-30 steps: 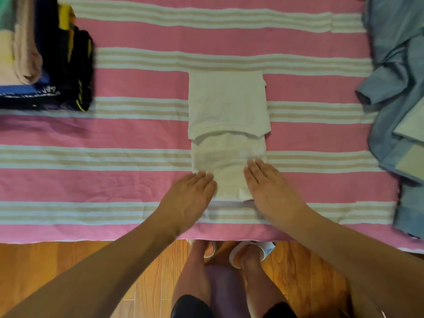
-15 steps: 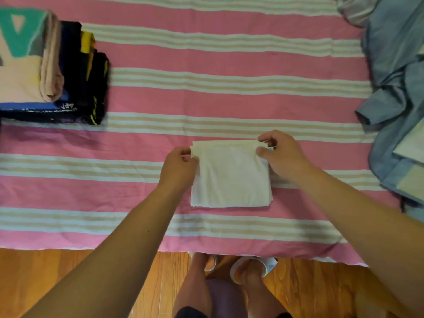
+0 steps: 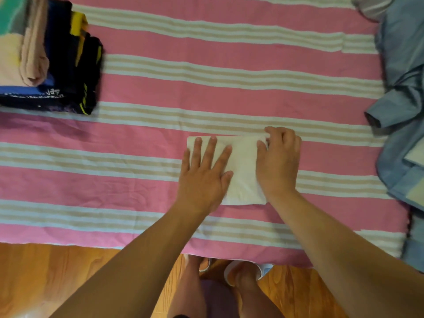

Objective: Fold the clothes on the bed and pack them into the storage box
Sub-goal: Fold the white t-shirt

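A white garment [image 3: 243, 171], folded into a small rectangle, lies on the pink striped bed cover [image 3: 206, 106] near the front edge. My left hand [image 3: 204, 175] lies flat on its left half with fingers spread and straight. My right hand [image 3: 278, 161] covers its right side, fingers curled and pinching the far right corner of the fabric. A stack of folded clothes [image 3: 48, 58], dark, beige and yellow, sits at the bed's far left. No storage box is in view.
A heap of unfolded blue-grey clothes [image 3: 403, 106] fills the right edge of the bed. Wooden floor [image 3: 57, 278] runs below the bed's front edge, where my legs and white slippers [image 3: 245, 271] stand.
The long white garment has been folded over into a compact rectangle. My left hand released the far left corner and now presses flat; my right hand still pinches the far right corner.
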The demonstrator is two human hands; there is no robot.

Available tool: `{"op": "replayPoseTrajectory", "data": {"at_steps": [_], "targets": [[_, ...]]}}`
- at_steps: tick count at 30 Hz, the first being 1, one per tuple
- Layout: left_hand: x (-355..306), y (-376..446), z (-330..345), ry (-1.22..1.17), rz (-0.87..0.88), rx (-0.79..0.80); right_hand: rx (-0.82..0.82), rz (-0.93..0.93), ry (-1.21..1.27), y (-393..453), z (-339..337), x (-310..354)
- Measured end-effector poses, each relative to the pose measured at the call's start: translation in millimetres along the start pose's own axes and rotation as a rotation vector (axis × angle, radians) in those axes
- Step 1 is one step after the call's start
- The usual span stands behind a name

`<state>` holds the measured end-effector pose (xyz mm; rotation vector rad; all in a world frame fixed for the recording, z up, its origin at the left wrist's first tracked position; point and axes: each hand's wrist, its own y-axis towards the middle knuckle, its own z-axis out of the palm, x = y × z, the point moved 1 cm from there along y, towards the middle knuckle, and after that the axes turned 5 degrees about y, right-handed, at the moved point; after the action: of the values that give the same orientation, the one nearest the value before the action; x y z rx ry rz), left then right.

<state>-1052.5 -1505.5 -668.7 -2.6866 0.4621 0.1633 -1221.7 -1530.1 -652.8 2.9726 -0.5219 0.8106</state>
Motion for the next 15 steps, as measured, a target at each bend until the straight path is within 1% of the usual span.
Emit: {"op": "replayPoseTrajectory", "data": {"at_steps": [1, 3, 4, 5, 6, 7, 8, 9, 10, 11, 12, 13, 14, 15], "targets": [[3, 3, 8, -0.013, -0.049, 0.034, 0.036, -0.100, -0.091, -15, 2, 4], [8, 13, 18, 0.001, -0.080, 0.040, 0.248, -0.307, -0.243, -40, 14, 2], [9, 17, 19, 0.005, -0.075, 0.043, 0.346, -0.354, -0.321, -45, 20, -5], [8, 21, 18, -0.003, -0.059, 0.048, 0.401, -0.337, -0.373, -44, 25, -15], [7, 23, 16, -0.016, -0.043, 0.050, 0.413, -0.266, -0.389, -39, 28, -25], [7, 22, 12, -0.043, -0.051, 0.036, 0.406, -0.146, -0.360, -33, 28, -28], [8, 18, 7, -0.110, -0.112, 0.000, 0.388, -0.010, -0.309, -28, 25, -26], [11, 10, 4, -0.210, -0.214, -0.062, 0.359, 0.104, -0.241, -25, 22, -22], [16, 2, -2, -0.366, -0.338, -0.129, 0.325, 0.177, -0.173, -24, 17, -13], [19, -7, -7, -0.575, -0.458, -0.147, 0.295, 0.223, -0.106, -27, 15, -8], [23, -12, -13, -0.824, -0.556, -0.119, 0.288, 0.270, -0.011, -30, 15, -5], [24, -16, -19, -1.053, -0.637, -0.061, 0.301, 0.364, 0.111, -30, 11, -3], [25, -14, -24, -1.197, -0.710, 0.007, 0.319, 0.503, 0.254, -26, 2, -3], [32, -13, -29, -1.268, -0.756, 0.078, 0.342, 0.658, 0.430, -21, -5, 2]]}}
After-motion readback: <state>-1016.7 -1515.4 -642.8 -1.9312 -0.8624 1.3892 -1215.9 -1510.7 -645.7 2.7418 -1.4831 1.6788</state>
